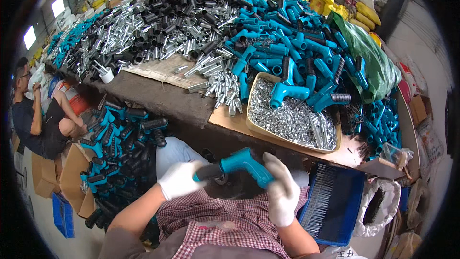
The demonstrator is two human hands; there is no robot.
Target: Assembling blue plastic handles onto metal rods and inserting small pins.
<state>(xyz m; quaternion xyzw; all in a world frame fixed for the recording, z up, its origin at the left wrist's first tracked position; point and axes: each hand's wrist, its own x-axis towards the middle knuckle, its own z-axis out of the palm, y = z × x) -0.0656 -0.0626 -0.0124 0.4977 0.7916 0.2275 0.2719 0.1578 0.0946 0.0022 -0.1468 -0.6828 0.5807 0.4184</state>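
Observation:
In front of my lap, my left hand (183,180), in a white glove, is closed round the black sleeve at the left end of a teal angled plastic handle (240,161). The handle's bent end points down and to the right. Beside that end is my white-gloved right hand (281,189), blurred, its fingers stretched upward and not wrapped round the handle. Whether its palm touches the handle I cannot tell. Below both hands lies a red checked cloth (220,211) across my lap.
A tray of small metal parts (287,115) stands on the bench before a heap of teal handles (273,48). Metal tubes (143,33) pile up further left. Black-and-teal handles (115,148) lie at my left, a blue tray of thin rods (330,206) at my right. A person (40,110) sits far left.

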